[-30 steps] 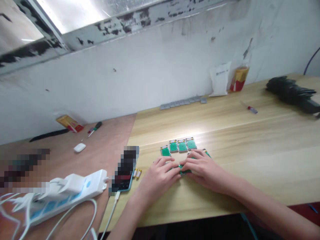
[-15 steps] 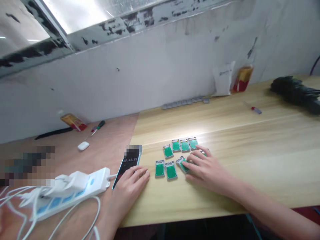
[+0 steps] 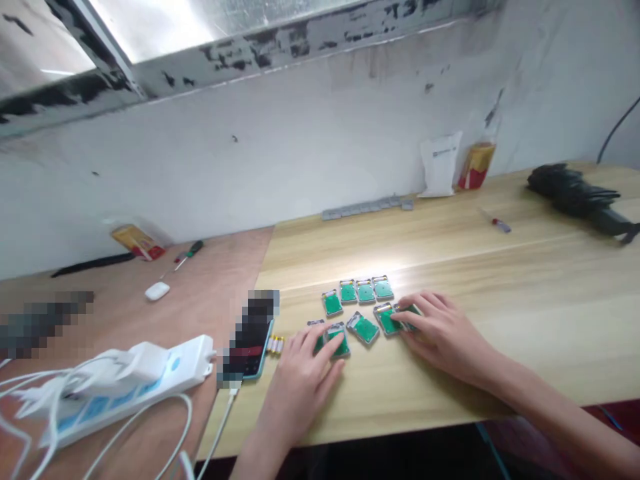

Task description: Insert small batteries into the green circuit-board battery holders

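Several small grey-framed modules with green circuit boards lie in two rough rows on the wooden table. My left hand [image 3: 310,367] rests with spread fingers over the two leftmost front modules, its fingertips on a green module [image 3: 341,343] and partly hiding the one beside it. A tilted module [image 3: 364,329] lies between my hands. My right hand [image 3: 440,333] has its fingers apart over the right end of the front row. One fingertip touches a module [image 3: 386,320], and another module [image 3: 411,313] is partly covered by these fingers. Several modules, among them one at the right end [image 3: 383,287], form the back row.
Left of my left hand lies a phone [image 3: 253,340], with small yellow batteries [image 3: 275,345] beside it. A white power strip [image 3: 190,367] with cables is farther left. Grey pieces [image 3: 365,208] line the wall. A screwdriver [image 3: 190,255] and black umbrella-like bundle [image 3: 575,193] lie farther off.
My left hand has moved right from beside the phone onto the front modules, uncovering the batteries. My right hand has shifted right, exposing more of the front row.
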